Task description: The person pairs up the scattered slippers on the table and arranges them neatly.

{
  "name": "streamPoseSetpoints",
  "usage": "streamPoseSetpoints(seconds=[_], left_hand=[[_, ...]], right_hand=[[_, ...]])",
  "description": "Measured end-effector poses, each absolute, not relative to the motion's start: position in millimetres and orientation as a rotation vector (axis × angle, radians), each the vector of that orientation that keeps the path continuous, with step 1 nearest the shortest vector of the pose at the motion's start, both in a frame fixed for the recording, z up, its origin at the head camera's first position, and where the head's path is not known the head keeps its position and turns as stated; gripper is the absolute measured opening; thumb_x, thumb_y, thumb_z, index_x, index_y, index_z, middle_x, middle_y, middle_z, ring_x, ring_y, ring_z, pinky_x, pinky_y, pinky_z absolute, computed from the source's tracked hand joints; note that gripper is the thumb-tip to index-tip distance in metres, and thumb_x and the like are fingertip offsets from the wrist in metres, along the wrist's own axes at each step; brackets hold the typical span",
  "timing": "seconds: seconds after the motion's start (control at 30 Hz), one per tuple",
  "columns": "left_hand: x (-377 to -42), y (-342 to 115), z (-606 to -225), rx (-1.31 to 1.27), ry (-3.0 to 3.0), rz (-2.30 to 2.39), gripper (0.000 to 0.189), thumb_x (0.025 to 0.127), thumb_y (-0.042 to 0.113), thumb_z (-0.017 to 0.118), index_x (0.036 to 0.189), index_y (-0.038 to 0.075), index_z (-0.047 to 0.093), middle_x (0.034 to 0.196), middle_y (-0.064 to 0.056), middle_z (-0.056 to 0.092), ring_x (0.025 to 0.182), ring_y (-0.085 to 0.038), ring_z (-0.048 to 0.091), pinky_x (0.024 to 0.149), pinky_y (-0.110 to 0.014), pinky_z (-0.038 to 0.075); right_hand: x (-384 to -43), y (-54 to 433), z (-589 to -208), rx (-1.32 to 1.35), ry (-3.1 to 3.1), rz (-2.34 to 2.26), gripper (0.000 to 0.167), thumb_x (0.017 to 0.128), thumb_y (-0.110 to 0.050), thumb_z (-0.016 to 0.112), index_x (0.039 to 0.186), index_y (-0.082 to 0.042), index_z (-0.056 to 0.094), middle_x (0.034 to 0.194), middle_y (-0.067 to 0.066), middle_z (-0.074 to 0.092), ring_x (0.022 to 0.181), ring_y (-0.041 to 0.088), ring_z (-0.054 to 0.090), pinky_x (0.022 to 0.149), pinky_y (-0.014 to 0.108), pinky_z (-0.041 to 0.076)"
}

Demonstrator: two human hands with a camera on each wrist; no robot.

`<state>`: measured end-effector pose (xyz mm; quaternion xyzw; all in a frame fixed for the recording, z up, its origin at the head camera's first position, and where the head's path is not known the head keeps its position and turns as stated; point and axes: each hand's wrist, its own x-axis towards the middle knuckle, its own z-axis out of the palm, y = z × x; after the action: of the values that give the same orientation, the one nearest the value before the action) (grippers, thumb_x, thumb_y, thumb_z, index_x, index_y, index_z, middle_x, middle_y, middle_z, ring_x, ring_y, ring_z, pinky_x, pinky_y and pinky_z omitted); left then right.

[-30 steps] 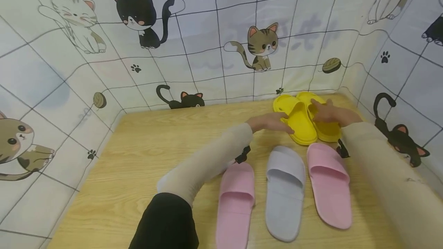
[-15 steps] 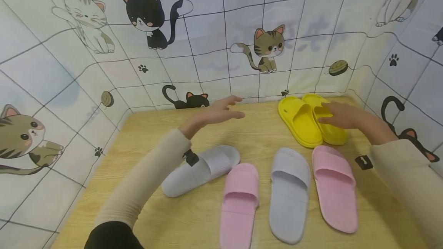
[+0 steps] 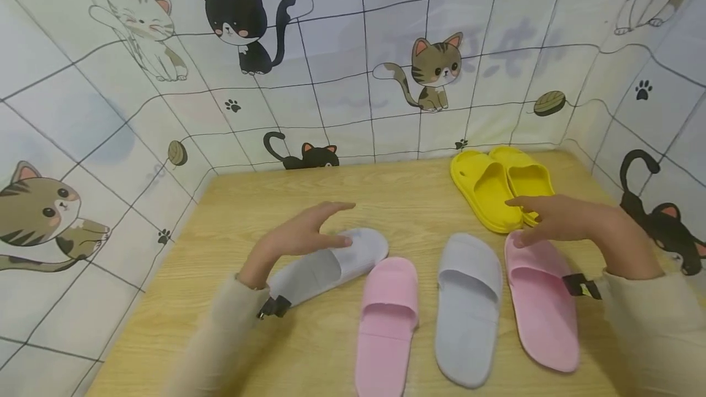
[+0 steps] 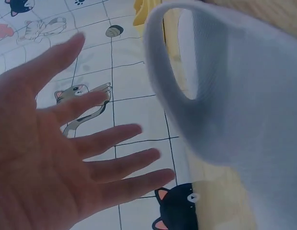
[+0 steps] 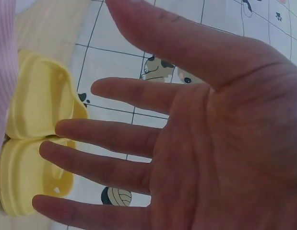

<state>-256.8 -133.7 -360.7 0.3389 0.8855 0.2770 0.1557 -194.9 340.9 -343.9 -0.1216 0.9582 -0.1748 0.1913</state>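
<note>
"Where are we?"
"Reaching, it seems. Our left grip (image 3: 300, 234) spreads wide and empty by the slanted grey slipper (image 3: 331, 268), our right grip (image 3: 568, 219) likewise by the rightmost pink slipper (image 3: 543, 305); the yellow clogs (image 3: 493, 201) sit paired behind."
"Next?"
"We'd probably lower both and close on those two."

Head view bright, evenly lit, mostly sharp; soft shadow on the surface (image 3: 270, 192) beside the left sleeve (image 3: 220, 329). Wall (image 3: 353, 100) lines bow (lens or cloth, can't tell). Wrist views dimmer: left hand (image 4: 47, 148), right hand (image 5: 201, 134) shaded; near grey slipper (image 4: 254, 96) hazy, soft.
</note>
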Motion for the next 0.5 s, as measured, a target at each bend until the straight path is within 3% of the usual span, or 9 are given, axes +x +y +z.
streamPoseSetpoints(seconds=[0.27,0.5], left_hand=[[-245.1,-135.6,-380.7,0.91,2.416,0.739,0.086,0.087,0.042,0.082,0.16,0.035,0.037,0.165,0.001,0.038,0.153,-0.023,0.036,0.122,-0.051,0.035],[-246.1,-129.6,-390.9,0.947,2.412,0.615,0.092,0.082,0.031,0.088,0.16,0.025,0.04,0.168,-0.012,0.032,0.156,-0.033,0.03,0.124,-0.054,0.032]], right_hand=[[-196.9,327.2,-354.6,-0.365,2.584,-0.558,0.085,0.091,-0.042,0.075,0.153,0.005,0.041,0.145,0.039,0.051,0.128,0.054,0.054,0.102,0.07,0.045],[-193.0,296.7,-358.9,-0.409,2.518,-0.57,0.086,0.09,-0.054,0.074,0.155,-0.007,0.044,0.149,0.03,0.053,0.137,0.052,0.049,0.108,0.071,0.04]])
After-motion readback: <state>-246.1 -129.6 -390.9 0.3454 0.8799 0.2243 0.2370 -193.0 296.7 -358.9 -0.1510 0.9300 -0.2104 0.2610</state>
